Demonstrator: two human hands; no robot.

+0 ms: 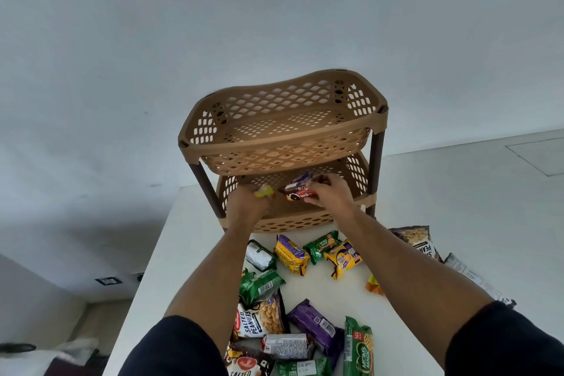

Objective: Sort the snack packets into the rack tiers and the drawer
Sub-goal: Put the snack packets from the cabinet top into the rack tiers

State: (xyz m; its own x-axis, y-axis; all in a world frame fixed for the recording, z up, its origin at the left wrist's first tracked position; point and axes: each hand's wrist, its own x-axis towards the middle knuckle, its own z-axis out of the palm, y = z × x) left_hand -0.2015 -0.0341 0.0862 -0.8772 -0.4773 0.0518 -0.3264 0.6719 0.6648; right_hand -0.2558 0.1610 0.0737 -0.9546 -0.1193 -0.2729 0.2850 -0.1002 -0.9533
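A tan plastic rack [283, 146] with two basket tiers on dark brown legs stands on the white table [442, 207]. Both my hands reach into the lower tier. My left hand [244, 207] grips a small yellow packet [264, 191]. My right hand [328, 195] holds a red and dark biscuit packet [297, 192], with a purple packet [300, 181] just behind it. The upper tier holds nothing I can see. Many packets lie on the table in front of the rack: yellow biscuits [291, 255], green biscuits [322, 246], salted peanuts [261, 319], a purple pack [317, 328].
A large peanut bag [416, 239] and a white wrapper [476, 279] lie to the right of my right arm. An orange packet [374, 285] peeks out beneath that arm. The table's left edge drops to the floor. A white wall stands behind the rack.
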